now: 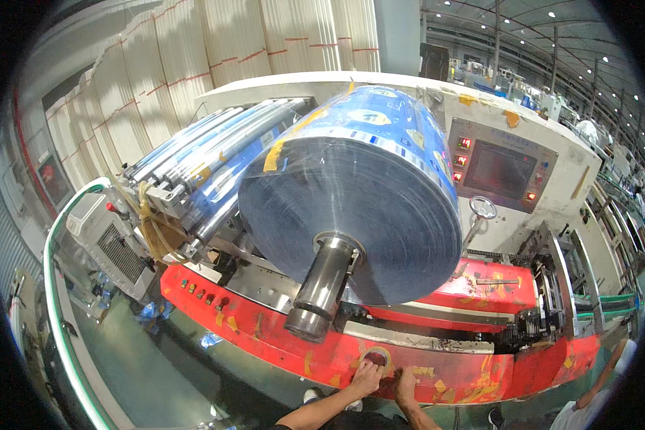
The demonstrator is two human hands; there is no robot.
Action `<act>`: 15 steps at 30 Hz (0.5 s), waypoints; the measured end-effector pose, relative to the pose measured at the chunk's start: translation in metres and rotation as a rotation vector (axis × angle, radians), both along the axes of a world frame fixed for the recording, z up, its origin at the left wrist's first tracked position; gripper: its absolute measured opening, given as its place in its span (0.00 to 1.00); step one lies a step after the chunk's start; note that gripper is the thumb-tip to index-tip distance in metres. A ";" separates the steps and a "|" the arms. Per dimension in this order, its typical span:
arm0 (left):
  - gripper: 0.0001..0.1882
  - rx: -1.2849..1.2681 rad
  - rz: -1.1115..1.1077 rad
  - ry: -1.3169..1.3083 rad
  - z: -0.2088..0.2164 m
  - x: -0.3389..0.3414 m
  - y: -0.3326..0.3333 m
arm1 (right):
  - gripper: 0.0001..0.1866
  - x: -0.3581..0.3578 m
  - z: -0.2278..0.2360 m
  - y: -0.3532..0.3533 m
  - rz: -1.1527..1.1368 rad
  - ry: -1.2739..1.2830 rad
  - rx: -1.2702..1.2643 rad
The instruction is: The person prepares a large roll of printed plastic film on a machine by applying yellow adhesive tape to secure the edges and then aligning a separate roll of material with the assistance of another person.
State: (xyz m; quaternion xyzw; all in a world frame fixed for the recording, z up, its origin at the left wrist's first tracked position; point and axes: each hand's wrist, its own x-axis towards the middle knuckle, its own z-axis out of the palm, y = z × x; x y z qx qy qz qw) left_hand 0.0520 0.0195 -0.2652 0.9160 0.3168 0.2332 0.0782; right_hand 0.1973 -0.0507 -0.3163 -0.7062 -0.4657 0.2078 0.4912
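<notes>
A large roll of blue printed film (351, 208) with a dark, ringed end face sits on a thick metal shaft (319, 290) that juts toward me. Below it, a tan roll of tape (384, 352) rests against the red machine beam (448, 373). My left hand (368, 378) is closed at the lower rim of this tape roll. Close by on the right, my right hand (406, 387) has its fingers curled at the beam's front edge. Whatever those fingers may hold is too small to make out.
Metal rollers (222, 158) carry film at the left. A control panel (502, 165) and handwheel (483, 208) stand behind the roll. Push buttons (204, 295) line the beam. A green-white curved rail (51, 287) bounds the left side. Another person's arm (609, 373) shows at right.
</notes>
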 end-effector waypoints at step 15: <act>0.12 -0.163 0.067 0.075 0.007 -0.006 -0.001 | 0.16 -0.002 0.026 -0.023 0.146 -0.782 -0.070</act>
